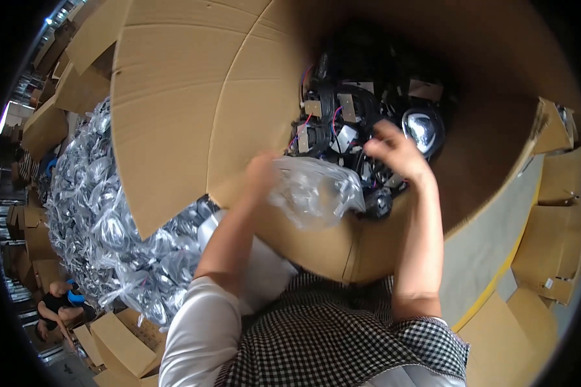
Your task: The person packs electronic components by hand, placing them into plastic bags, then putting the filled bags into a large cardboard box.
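My left hand (263, 173), blurred, is closed on the edge of a clear plastic bag (317, 193), which hangs over the near side of a large cardboard box (174, 109). Inside the box lie several black lamp units (316, 137) with coloured wires and small metal brackets. Over these units is my right hand (395, 153), slightly blurred, its thumb and fingers apart with nothing visible between them. Just right of its fingers sits a lamp with a shiny round lens (422, 130). Shadow hides the far inside of the box.
A big heap of lamps in clear bags (97, 200) rises to the left. At the lower left a person in dark clothes (61, 306) bends beside open cartons (119, 345). More cardboard boxes (549, 238) stand at the right, past a yellow floor line (497, 287).
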`<state>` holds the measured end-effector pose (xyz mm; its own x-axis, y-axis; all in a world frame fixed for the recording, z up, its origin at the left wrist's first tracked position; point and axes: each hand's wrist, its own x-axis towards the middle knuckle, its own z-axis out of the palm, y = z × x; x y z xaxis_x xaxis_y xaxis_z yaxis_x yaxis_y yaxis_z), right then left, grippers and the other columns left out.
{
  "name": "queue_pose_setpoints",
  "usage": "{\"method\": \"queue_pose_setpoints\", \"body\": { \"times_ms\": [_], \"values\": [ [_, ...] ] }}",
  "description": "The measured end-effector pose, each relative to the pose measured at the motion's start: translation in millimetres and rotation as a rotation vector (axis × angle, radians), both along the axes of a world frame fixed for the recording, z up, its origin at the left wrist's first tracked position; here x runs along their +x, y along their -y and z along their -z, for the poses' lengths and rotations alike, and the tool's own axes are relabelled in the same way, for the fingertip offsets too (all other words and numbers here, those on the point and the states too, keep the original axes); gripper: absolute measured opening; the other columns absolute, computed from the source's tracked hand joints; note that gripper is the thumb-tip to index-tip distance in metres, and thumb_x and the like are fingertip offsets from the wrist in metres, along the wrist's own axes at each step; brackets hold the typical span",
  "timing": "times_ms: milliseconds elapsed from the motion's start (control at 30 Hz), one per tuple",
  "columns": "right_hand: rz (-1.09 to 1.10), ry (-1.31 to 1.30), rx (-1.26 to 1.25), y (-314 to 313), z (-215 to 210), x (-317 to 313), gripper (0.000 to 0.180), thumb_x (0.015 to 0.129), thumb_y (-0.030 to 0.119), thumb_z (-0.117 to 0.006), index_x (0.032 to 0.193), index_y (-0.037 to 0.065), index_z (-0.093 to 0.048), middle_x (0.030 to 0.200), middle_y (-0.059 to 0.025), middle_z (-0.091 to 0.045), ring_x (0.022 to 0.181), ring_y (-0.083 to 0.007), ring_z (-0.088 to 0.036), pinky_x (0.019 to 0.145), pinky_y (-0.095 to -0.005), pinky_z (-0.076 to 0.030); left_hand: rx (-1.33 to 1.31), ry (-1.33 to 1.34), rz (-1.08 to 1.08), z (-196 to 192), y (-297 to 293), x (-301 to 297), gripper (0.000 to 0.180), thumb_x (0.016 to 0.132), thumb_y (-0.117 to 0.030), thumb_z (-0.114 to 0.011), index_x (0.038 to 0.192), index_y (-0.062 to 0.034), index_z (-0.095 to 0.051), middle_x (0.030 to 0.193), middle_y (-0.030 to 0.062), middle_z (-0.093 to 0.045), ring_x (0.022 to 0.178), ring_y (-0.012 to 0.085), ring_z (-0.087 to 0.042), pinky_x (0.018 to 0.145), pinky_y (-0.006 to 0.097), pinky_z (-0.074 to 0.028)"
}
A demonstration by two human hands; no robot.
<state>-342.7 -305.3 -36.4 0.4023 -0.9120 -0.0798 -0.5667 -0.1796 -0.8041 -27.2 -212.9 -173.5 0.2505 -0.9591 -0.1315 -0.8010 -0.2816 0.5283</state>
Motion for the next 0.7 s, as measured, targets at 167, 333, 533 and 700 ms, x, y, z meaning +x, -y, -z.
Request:
{"method": "queue_pose_setpoints", "body": {
  "times_ms": [167, 333, 533, 700],
  "values": [
    [0.678, -0.979, -0.046, 60, 70, -47, 0.096, 0.069, 0.039, -0.078, 0.145, 0.021, -0.021, 0.149, -0.0137, -0.023, 0.128, -0.0449, -0.034, 0.097, -0.0525, -0.039, 0.09, -0.013, -0.031, 54, 100, -76, 0.033, 0.076, -0.009, -0.057, 0.108, -0.0157, -0.062, 0.112, 0.013, -0.059, 0.096, 0.0336, -0.062, 0.081, 0.047, -0.05],
    [0.709, -0.948, -0.208, 68, 111, -44, 0.092, 0.068, 0.026, -0.078, 0.143, 0.018, -0.026, 0.148, -0.0228, -0.02, 0.124, -0.0537, -0.034, 0.094, -0.0522, -0.045, 0.082, 0.05, -0.234, 83, 146, -103, 0.033, 0.079, -0.019, -0.063, 0.112, -0.0151, -0.064, 0.105, 0.0135, -0.059, 0.094, 0.035, -0.061, 0.079, 0.044, -0.05],
    [0.745, -0.69, -0.339, 41, 77, -20, 0.06, 0.078, 0.02, -0.063, 0.134, 0.012, -0.043, 0.137, -0.0223, -0.042, 0.12, -0.0395, -0.047, 0.091, -0.0464, -0.047, -0.218, -0.112, 0.025, 41, 113, -106, 0.011, 0.074, -0.012, -0.065, 0.084, -0.0163, -0.069, 0.089, 0.0071, -0.058, 0.08, 0.0305, -0.062, 0.068, 0.042, -0.049],
    [0.906, -0.17, -0.284, -11, 49, -12, 0.048, 0.078, 0.013, -0.054, 0.126, 0.005, -0.054, 0.081, -0.0203, -0.068, 0.079, -0.0333, -0.067, 0.079, -0.0416, -0.05, -0.157, -0.191, 0.456, -3, 21, -95, 0.017, 0.068, -0.011, -0.064, 0.083, -0.0163, -0.067, 0.088, 0.0053, -0.058, 0.081, 0.0275, -0.062, 0.07, 0.039, -0.05]
  ]
}}
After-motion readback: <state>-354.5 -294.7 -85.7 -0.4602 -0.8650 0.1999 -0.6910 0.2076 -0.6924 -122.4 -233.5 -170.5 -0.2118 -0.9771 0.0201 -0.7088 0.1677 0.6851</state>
